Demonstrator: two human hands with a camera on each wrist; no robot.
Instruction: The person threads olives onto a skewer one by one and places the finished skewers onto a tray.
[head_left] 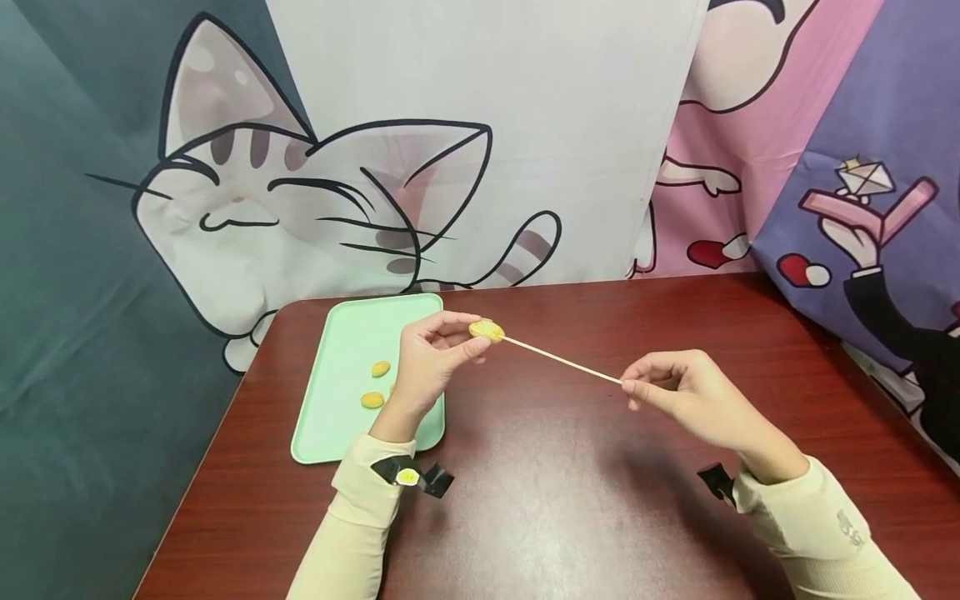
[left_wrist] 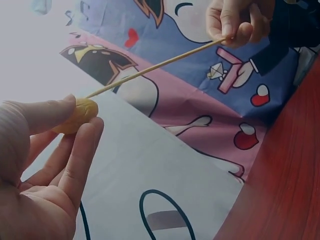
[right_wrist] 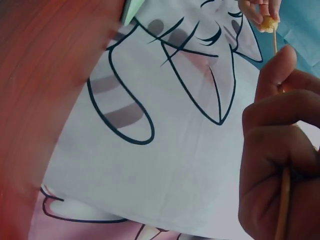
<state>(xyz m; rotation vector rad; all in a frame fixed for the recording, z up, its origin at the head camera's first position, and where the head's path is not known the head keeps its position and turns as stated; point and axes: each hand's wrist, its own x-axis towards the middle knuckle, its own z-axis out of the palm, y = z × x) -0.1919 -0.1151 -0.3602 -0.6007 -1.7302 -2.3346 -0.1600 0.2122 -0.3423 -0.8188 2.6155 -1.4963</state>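
Pinching a yellow piece (head_left: pixel 487 331) above the tabletop (head_left: pixel 540 475), the left hand's grip (head_left: pixel 433 360) is holding it near the green tray (head_left: pixel 330 417), while the right hand's grip (head_left: pixel 686 393) is pinching a thin stick (head_left: pixel 562 359) that is running to the piece.

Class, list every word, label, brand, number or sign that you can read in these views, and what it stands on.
No text can be read.
Right sleeve: small grey mark, too blurred to read.
Left wrist strap: yellow patch, too small to show any lettering.
Backdrop, left wrist view, upper left: faint squiggles, unreadable.
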